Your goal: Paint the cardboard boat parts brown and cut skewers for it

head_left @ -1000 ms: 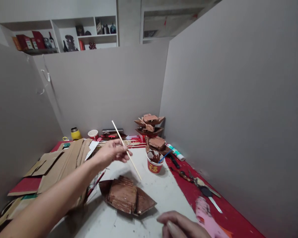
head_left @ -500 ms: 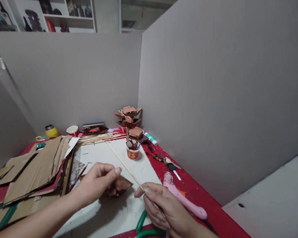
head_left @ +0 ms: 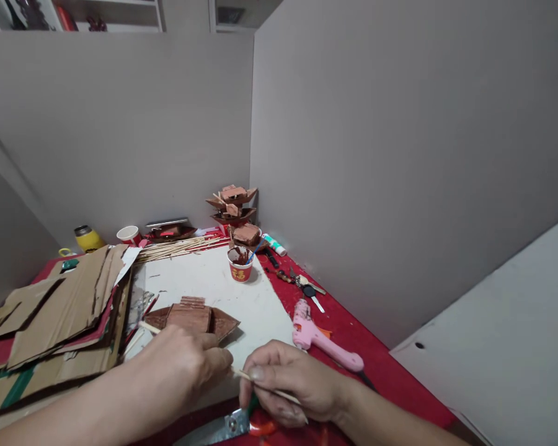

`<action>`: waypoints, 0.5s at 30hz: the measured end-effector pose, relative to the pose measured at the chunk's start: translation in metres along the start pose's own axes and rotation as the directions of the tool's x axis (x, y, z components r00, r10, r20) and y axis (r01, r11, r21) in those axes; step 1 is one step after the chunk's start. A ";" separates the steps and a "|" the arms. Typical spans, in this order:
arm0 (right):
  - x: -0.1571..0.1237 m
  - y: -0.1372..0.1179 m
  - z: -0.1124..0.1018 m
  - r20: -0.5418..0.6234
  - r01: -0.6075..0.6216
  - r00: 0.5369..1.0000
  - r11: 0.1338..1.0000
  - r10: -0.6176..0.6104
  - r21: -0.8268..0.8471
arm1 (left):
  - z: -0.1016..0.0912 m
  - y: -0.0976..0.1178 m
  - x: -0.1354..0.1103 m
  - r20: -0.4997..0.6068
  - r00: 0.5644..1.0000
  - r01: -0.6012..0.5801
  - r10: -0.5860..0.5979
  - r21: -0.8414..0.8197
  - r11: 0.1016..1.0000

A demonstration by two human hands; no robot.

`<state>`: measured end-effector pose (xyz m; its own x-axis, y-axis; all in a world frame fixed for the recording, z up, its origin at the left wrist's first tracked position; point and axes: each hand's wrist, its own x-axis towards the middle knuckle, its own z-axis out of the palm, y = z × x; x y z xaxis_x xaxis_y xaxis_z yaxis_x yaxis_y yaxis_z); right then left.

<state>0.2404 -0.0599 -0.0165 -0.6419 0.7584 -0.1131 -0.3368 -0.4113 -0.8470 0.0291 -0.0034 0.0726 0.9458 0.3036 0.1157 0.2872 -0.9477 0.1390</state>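
Note:
A thin wooden stick (head_left: 149,327) runs slantwise through both hands. My left hand (head_left: 188,359) is closed around its middle, thumb and fingers bent. My right hand (head_left: 291,384) pinches the same stick near its right end, between thumb and forefinger. Just behind my left hand a small brown model boat (head_left: 190,317) with a cabin roof lies on the white board (head_left: 172,279), its lower side partly hidden. Under my right fingers are scissors (head_left: 232,423) with green and orange handles, blades pointing left; whether those fingers touch them I cannot tell.
A pink glue gun (head_left: 325,347) and keys (head_left: 311,291) lie on the red cloth at the right. A paper cup (head_left: 240,272) of brown paint stands ahead, near stacked model boats (head_left: 232,204) and a bundle of sticks (head_left: 181,248). Cardboard sheets (head_left: 69,297) fill the left.
My left hand has moved down and now grips the stick, which only my right hand held before. The stick has swung flatter. The boat shows more fully, and the scissors' blades have come into view.

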 end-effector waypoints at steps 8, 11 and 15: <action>-0.001 -0.002 0.001 0.085 -0.130 0.989 0.988 0.123 0.082 | 0.002 0.012 0.006 0.171 0.985 0.016 0.016 -0.180 0.983; 0.000 0.000 0.001 0.061 -0.131 0.990 0.988 0.126 0.077 | 0.007 0.011 0.006 0.184 0.983 0.023 -0.005 -0.095 0.995; -0.002 0.005 0.002 0.038 -0.122 0.992 0.993 0.121 0.006 | 0.010 0.015 0.001 0.198 0.980 -0.025 0.013 0.055 0.998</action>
<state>0.2388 -0.0644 -0.0195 -0.7035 0.6833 -0.1953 -0.2605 -0.5036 -0.8237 0.0361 -0.0181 0.0654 0.9608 0.2656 -0.0792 0.2718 -0.9589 0.0818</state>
